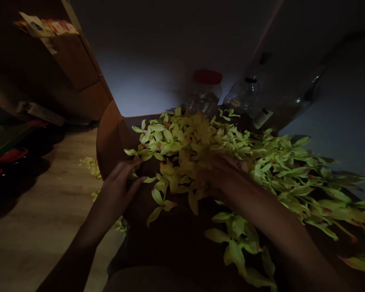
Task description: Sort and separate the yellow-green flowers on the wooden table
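Note:
A wide heap of yellow-green flowers (280, 166), with long pointed petals and some reddish tips, covers much of a dark brown round-edged table (108, 134). At the heap's left edge is my left hand (118, 182), its thumb held apart from its lightly bent fingers, close to a few petals. My right hand (219, 172) reaches into the middle of the heap. Motion blur and dim light smear its fingers, so any grip there is hidden. A loose cluster of flowers (237, 239) lies below my right forearm.
Behind the heap stand a clear jar with a red lid (207, 77) and a clear rounded container with a black cap (243, 95), against a pale wall. Fallen flowers (91, 166) lie on the wood floor (48, 227). Wooden furniture (76, 61) is at the upper left.

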Available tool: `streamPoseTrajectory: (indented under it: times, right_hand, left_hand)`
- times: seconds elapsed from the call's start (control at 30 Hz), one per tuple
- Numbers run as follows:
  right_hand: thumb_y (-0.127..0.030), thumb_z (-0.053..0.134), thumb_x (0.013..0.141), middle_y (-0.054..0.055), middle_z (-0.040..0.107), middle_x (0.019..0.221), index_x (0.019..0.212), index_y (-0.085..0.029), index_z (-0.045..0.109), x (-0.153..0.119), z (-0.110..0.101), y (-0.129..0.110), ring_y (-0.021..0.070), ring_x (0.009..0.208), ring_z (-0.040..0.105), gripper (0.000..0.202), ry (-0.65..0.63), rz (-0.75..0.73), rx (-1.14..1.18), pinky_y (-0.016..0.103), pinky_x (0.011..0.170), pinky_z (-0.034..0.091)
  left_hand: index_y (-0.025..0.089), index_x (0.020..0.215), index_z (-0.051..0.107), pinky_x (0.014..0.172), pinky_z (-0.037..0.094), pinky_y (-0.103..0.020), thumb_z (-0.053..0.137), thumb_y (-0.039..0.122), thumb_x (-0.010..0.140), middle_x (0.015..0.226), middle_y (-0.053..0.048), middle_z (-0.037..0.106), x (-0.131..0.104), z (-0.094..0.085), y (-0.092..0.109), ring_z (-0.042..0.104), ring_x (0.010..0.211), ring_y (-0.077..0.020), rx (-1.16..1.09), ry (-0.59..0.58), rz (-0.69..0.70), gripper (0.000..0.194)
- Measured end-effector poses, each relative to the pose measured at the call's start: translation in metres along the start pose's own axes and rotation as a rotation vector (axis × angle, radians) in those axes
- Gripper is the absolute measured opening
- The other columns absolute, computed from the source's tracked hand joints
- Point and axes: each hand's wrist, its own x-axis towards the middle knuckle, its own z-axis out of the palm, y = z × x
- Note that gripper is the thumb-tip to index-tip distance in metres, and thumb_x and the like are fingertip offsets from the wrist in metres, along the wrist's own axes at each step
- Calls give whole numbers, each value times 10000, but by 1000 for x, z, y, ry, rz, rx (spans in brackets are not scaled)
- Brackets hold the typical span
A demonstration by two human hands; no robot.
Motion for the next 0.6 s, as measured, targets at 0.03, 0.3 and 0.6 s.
streamPoseTrajectory:
  times: [0.03, 0.3, 0.6]
  right_hand:
    - [-159, 631, 935, 81, 575, 1405, 1113, -280, 671, 1, 0, 0, 309, 1392, 456, 218, -12, 6, -3, 493, 1061, 446]
    - [-90, 482, 969, 117, 549, 1419, 1010, -211, 638, 1, -11, 2, 340, 1309, 480, 201, 215, 23, -192, 489, 926, 411]
    - [-139, 563, 949, 72, 680, 1150, 990, -242, 689, -6, -10, -20, 260, 1175, 578, 168, 35, -14, -84, 412, 942, 515]
  left_hand:
    - [253, 1305, 565, 1018, 550, -403, 556, 406, 1013, 1253, -79, 654, 1, 1, 5, 647, 1174, -273, -11, 13, 5, 330]
    - [292, 1427, 469, 1086, 533, -355, 563, 339, 1015, 1463, -49, 583, 6, 1, 33, 606, 1308, -243, -145, -66, 136, 425]
    - [333, 1332, 509, 1172, 397, -609, 533, 345, 1007, 1645, -59, 325, -2, -9, 21, 394, 1476, -360, 4, 28, 42, 326]
